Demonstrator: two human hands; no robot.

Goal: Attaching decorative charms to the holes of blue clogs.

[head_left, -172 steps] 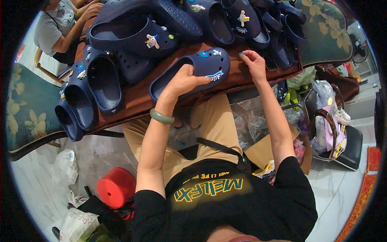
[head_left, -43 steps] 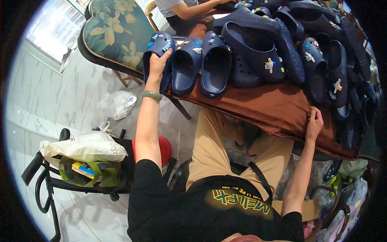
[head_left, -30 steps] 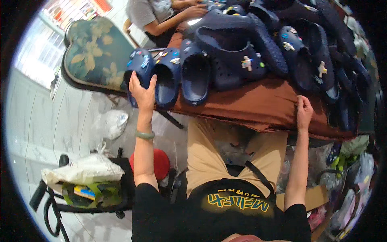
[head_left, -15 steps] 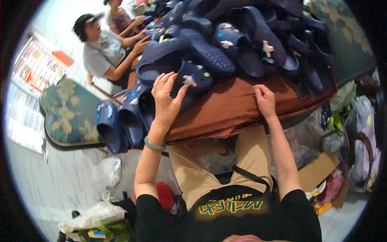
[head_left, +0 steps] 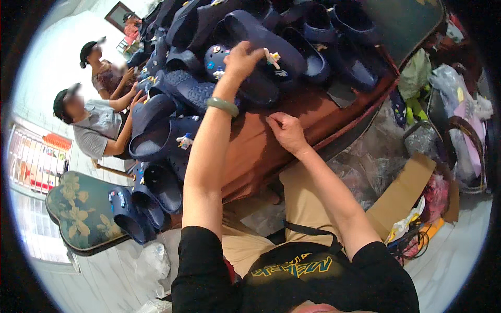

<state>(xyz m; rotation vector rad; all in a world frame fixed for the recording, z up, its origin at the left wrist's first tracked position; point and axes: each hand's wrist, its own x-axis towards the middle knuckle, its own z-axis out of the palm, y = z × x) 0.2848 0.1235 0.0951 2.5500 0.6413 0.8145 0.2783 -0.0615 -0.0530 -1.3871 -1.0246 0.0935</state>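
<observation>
Head view: left hand [head_left: 242, 57] grips navy clog [head_left: 261, 49].

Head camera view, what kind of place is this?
Probably a small workshop or stall for decorating clogs: dark blue clogs heaped on a brown table, two other people working there, bags and cardboard on the floor.

We see navy blue clogs [head_left: 261, 39] with small multicoloured charms on a brown table [head_left: 271, 141], a pale green bangle [head_left: 222, 106], tan trousers [head_left: 308, 203], a black shirt [head_left: 292, 281] with yellow print, a dark green floral-patterned chair [head_left: 78, 219], and a brown cardboard box [head_left: 404, 193].
</observation>
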